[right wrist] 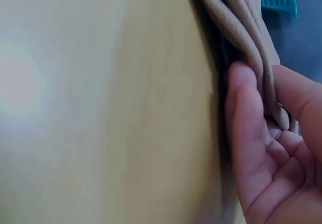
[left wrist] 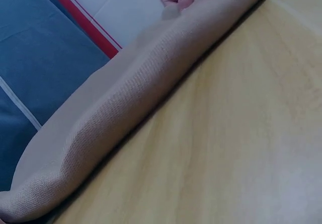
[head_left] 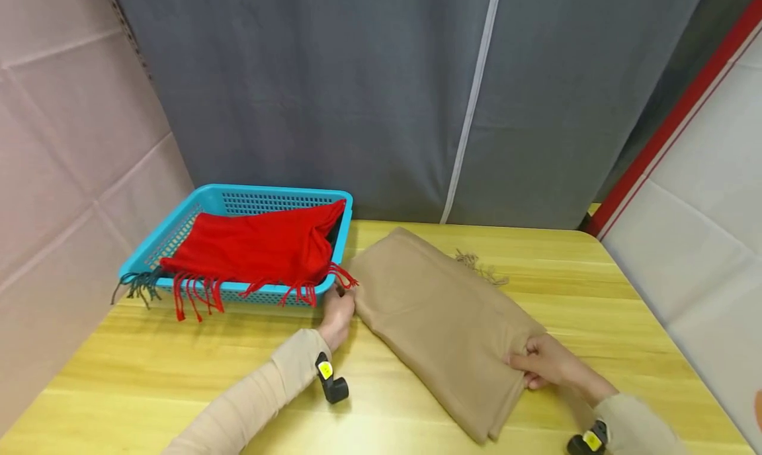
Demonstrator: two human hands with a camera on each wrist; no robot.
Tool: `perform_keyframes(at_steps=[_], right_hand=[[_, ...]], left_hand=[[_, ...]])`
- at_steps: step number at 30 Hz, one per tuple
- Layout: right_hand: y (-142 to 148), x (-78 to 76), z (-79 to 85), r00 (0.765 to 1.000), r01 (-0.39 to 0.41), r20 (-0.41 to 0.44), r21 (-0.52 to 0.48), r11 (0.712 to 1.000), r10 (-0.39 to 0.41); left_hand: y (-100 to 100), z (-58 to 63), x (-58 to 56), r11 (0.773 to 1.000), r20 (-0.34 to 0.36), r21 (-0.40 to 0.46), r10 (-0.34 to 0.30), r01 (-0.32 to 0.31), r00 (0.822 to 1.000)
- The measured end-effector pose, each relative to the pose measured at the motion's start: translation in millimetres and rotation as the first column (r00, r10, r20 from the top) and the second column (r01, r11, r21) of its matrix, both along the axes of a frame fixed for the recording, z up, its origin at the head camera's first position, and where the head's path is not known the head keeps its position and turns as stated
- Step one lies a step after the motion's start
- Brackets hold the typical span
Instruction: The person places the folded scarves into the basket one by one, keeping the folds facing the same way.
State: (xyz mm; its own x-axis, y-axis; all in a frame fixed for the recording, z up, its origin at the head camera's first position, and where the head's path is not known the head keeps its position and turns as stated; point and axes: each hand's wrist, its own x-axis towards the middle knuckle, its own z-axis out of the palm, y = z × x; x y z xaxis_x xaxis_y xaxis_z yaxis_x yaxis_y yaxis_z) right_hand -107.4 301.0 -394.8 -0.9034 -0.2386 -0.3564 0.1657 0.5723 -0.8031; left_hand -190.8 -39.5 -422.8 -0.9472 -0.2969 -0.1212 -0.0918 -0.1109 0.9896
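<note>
A folded beige scarf (head_left: 440,323) lies slantwise on the table, with fringe showing at its far edge. On its right side, my right hand (head_left: 546,361) pinches the layered edge between thumb and fingers; the right wrist view shows the folds inside that hand (right wrist: 271,148). My left hand (head_left: 337,316) is at the scarf's left edge, just beside the basket corner, its fingers curled at the cloth. Its fingertips are partly hidden. In the left wrist view the scarf (left wrist: 115,103) stretches between both sides, slightly raised along its near edge.
A blue plastic basket (head_left: 348,207) stands at the back left. In it lies a folded red scarf (head_left: 256,243), its fringe hanging over the front rim, with dark fringe (head_left: 139,284) at the left corner. A grey curtain (head_left: 333,98) hangs behind the wooden table (head_left: 625,309).
</note>
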Motion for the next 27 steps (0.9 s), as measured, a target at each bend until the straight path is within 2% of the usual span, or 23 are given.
perform_keyframes(at_steps=[3,8,11,13,14,18,19,20,21,22,24,25,27], right_hand=[[-3.8,10.2,-1.3,0.999,-0.041,-0.001,-0.046,0.998,0.041],[-11.7,29.4,-4.6,0.998,-0.059,-0.008,-0.118,0.991,0.059],[-17.7,39.8,-6.4,0.998,-0.050,0.021,-0.160,0.986,0.054],[-22.1,46.7,-7.4,0.998,-0.036,0.050,-0.183,0.983,0.046],[-24.1,50.2,-7.8,0.997,-0.034,0.059,-0.193,0.981,0.046],[-31.9,63.9,-10.6,0.995,-0.012,0.095,-0.239,0.971,0.035],[-33.3,66.9,-11.5,0.995,-0.017,0.091,-0.250,0.968,0.041],[-34.6,69.4,-12.4,0.994,-0.023,0.095,-0.266,0.964,0.050],[-35.9,71.5,-13.4,0.994,-0.037,0.086,-0.277,0.960,0.064],[-36.7,73.2,-14.5,0.995,-0.060,0.060,-0.284,0.957,0.080],[-37.7,75.7,-16.1,0.994,-0.098,0.011,-0.293,0.951,0.105],[-37.8,76.6,-16.9,0.993,-0.115,-0.015,-0.294,0.949,0.116],[-38.2,77.6,-18.2,0.990,-0.140,-0.067,-0.282,0.949,0.126]], left_hand=[[0.1,0.6,0.7,1.000,0.005,-0.007,0.002,-0.002,1.000],[0.1,1.8,0.7,1.000,0.001,-0.010,0.007,-0.007,1.000],[-1.8,-9.2,-7.3,1.000,-0.031,0.010,0.004,-0.004,1.000],[-6.8,-37.4,-23.0,0.999,-0.110,0.041,-0.006,0.011,0.994],[-9.7,-49.9,-31.1,0.999,-0.119,0.049,-0.016,0.022,0.993],[-23.0,-118.4,-69.2,0.996,-0.195,0.060,-0.051,0.064,0.980],[-23.9,-121.4,-72.1,0.996,-0.155,0.050,-0.061,0.070,0.986],[-24.7,-124.2,-73.0,0.996,-0.148,0.048,-0.067,0.075,0.987],[-25.7,-128.6,-74.0,0.995,-0.172,0.048,-0.076,0.085,0.982],[-25.1,-127.2,-71.8,0.995,-0.199,0.049,-0.073,0.085,0.977],[-18.7,-89.4,-51.2,0.997,-0.130,0.025,-0.070,0.074,0.989],[-15.9,-68.2,-38.5,0.997,-0.108,0.020,-0.074,0.077,0.991],[-11.7,-34.0,-18.5,0.997,-0.070,0.001,-0.080,0.080,0.994]])
